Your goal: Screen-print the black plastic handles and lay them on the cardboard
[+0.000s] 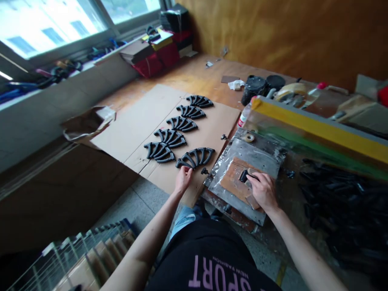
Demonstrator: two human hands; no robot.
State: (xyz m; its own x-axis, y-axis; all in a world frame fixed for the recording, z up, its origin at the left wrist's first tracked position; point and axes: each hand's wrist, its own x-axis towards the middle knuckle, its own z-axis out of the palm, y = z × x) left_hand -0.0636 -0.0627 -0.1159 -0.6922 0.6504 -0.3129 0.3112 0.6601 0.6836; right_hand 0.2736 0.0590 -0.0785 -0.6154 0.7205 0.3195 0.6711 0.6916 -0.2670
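My left hand [184, 180] is closed in a pinch at the near end of a fanned row of black handle-shaped parts [197, 157] on the cardboard sheet [127, 129]. Its fingertips meet on the lowest part of that row. Further fanned groups of the same parts [169, 138] lie beyond and to the left. My right hand [264, 190] grips a black T-shaped, razor-like handle [244, 176] by its thin end. The wide head of this handle is over a brown pad [232, 178] on a grey metal plate [263, 157]; contact is hard to tell.
A framed screen [318, 125] with yellow and green bands rises right of the plate. Below it is a dark heap of black parts [342, 202]. A tape roll [249, 138], a bottle [243, 116] and black tubs [255, 87] stand behind. A wire rack [66, 258] is at lower left.
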